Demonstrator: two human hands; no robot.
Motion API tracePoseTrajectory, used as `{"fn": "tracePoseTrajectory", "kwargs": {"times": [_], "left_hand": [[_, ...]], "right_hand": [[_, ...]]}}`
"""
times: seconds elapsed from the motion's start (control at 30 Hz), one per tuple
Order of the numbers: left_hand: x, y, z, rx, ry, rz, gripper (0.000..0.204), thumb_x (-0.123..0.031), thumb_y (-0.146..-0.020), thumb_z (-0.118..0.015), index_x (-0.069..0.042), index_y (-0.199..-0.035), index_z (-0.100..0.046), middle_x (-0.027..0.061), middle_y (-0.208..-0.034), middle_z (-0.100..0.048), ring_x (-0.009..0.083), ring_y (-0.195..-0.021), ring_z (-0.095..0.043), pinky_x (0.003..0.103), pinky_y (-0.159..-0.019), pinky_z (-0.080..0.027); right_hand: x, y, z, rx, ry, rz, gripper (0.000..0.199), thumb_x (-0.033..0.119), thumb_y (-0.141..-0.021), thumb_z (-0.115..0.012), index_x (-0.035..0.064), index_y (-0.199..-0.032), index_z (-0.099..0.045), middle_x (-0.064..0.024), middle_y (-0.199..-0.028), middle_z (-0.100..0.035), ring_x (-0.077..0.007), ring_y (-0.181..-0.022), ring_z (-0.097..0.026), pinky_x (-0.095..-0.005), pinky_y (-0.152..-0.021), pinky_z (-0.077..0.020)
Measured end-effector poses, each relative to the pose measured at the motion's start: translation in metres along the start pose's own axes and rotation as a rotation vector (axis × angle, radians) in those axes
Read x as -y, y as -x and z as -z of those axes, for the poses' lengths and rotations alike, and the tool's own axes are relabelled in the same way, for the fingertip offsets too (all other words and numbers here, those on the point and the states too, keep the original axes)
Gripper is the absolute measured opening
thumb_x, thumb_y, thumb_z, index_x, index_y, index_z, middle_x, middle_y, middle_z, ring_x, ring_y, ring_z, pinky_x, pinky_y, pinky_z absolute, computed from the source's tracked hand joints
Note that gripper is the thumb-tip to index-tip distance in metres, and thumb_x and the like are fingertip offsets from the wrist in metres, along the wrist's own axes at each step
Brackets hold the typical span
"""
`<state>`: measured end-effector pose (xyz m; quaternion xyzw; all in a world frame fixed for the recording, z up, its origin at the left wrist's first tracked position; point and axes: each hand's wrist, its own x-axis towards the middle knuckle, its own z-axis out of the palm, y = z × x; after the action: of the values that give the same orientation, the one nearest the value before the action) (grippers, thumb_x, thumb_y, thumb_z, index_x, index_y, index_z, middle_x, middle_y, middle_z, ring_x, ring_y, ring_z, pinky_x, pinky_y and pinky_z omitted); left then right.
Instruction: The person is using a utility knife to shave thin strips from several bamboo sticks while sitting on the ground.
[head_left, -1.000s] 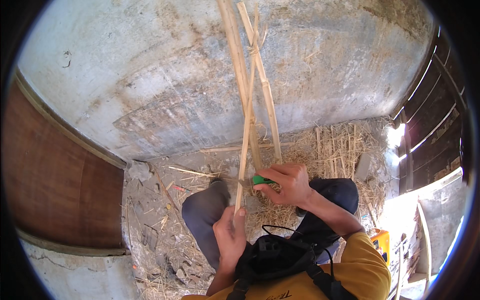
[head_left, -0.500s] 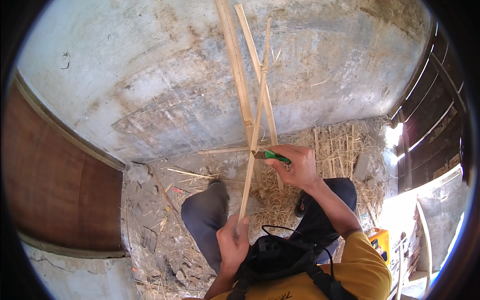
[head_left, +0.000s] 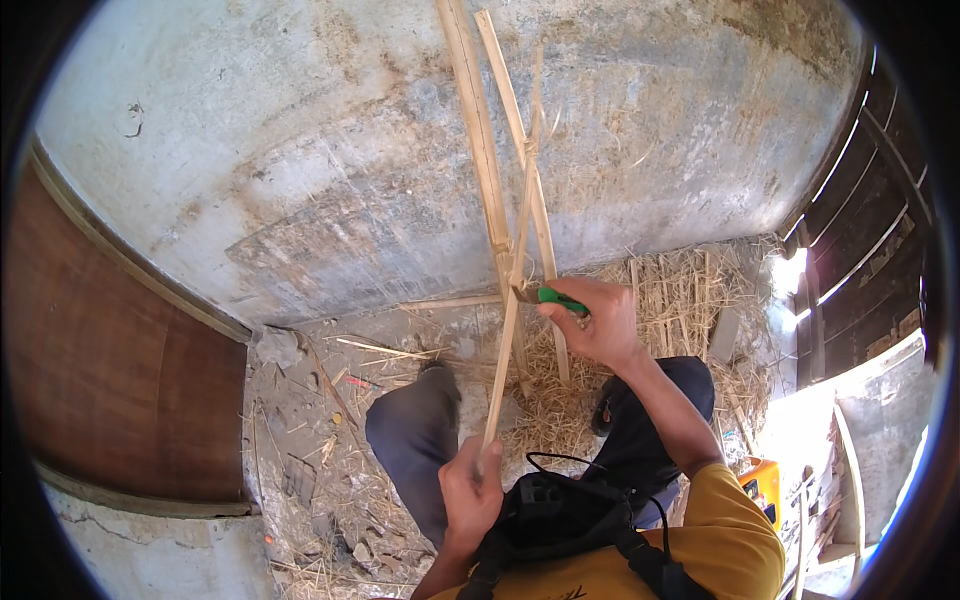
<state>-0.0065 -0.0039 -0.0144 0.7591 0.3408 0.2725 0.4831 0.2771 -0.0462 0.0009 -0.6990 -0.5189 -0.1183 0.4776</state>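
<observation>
My left hand [head_left: 470, 492] is closed round the near end of a long, pale bamboo strip [head_left: 506, 365], which slants up and away in front of me. My right hand [head_left: 603, 320] grips a green-handled knife [head_left: 562, 297], its blade against the strip around mid-length. Farther up, the strip meets a flat leaning slat [head_left: 507, 92] at a tied-looking or knobby spot, with thin curled shavings sticking out there. To the left of the slat, a thicker bamboo pole [head_left: 475, 130] leans on the wall.
A stained plaster wall [head_left: 350, 150] rises ahead. Straw and shavings [head_left: 660, 310] cover the floor between and beyond my legs. A brown wooden panel [head_left: 130, 350] stands at left, dark slatted boards [head_left: 865, 220] at right. An orange-yellow object [head_left: 764, 488] lies by my right side.
My right hand and the knife have shifted slightly right. The strip's near part has moved a little to the right with my left hand, still held.
</observation>
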Motion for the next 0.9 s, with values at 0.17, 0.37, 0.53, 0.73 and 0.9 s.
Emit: {"fn": "tracePoseTrajectory", "kwargs": {"times": [0.17, 0.37, 0.53, 0.73, 0.9], "left_hand": [[0.004, 0.001, 0.003, 0.019, -0.020, -0.005, 0.017, -0.014, -0.105, -0.067, 0.002, -0.102, -0.069, 0.0073, -0.061, -0.048, 0.0083, -0.053, -0.040, 0.031, -0.048, -0.034], [0.009, 0.016, 0.007, 0.105, -0.032, 0.036, 0.015, -0.014, -0.105, -0.067, 0.001, -0.102, -0.070, 0.0075, -0.059, -0.048, 0.0087, -0.051, -0.041, 0.032, -0.048, -0.034], [0.012, 0.022, 0.009, 0.091, 0.010, 0.037, 0.014, -0.013, -0.104, -0.068, 0.000, -0.101, -0.070, 0.0074, -0.058, -0.047, 0.0086, -0.050, -0.042, 0.032, -0.048, -0.035], [0.015, 0.032, 0.013, 0.143, -0.016, 0.084, 0.015, -0.014, -0.104, -0.069, 0.001, -0.102, -0.070, 0.0084, -0.060, -0.051, 0.0099, -0.051, -0.044, 0.032, -0.049, -0.037], [0.018, 0.032, 0.014, 0.128, -0.033, 0.065, 0.016, -0.015, -0.103, -0.070, 0.001, -0.103, -0.072, 0.0085, -0.061, -0.055, 0.0102, -0.051, -0.046, 0.031, -0.050, -0.039]], "right_hand": [[-0.006, 0.000, 0.001, -0.010, 0.025, 0.025, 0.026, 0.026, -0.091, -0.084, 0.0045, -0.105, -0.080, -0.0112, -0.092, -0.080, -0.0248, -0.072, -0.076, -0.0342, -0.062, -0.0586], [-0.018, -0.019, 0.012, -0.064, 0.089, -0.186, 0.026, 0.034, -0.095, -0.080, 0.0106, -0.107, -0.082, -0.0073, -0.080, -0.076, -0.0210, -0.058, -0.068, -0.0340, -0.054, -0.0523], [-0.031, -0.025, 0.016, -0.108, 0.134, -0.126, 0.029, 0.039, -0.097, -0.078, 0.0123, -0.106, -0.083, -0.0078, -0.068, -0.070, -0.0225, -0.054, -0.064, -0.0359, -0.052, -0.0491], [-0.061, -0.044, 0.026, -0.125, 0.211, -0.291, 0.034, 0.045, -0.099, -0.075, 0.0142, -0.108, -0.083, -0.0067, -0.058, -0.056, -0.0229, -0.049, -0.053, -0.0391, -0.050, -0.0419], [-0.057, -0.041, 0.023, -0.109, 0.151, -0.379, 0.039, 0.049, -0.101, -0.071, 0.0128, -0.108, -0.082, -0.0036, -0.056, -0.049, -0.0176, -0.050, -0.047, -0.0370, -0.051, -0.0391]]}}
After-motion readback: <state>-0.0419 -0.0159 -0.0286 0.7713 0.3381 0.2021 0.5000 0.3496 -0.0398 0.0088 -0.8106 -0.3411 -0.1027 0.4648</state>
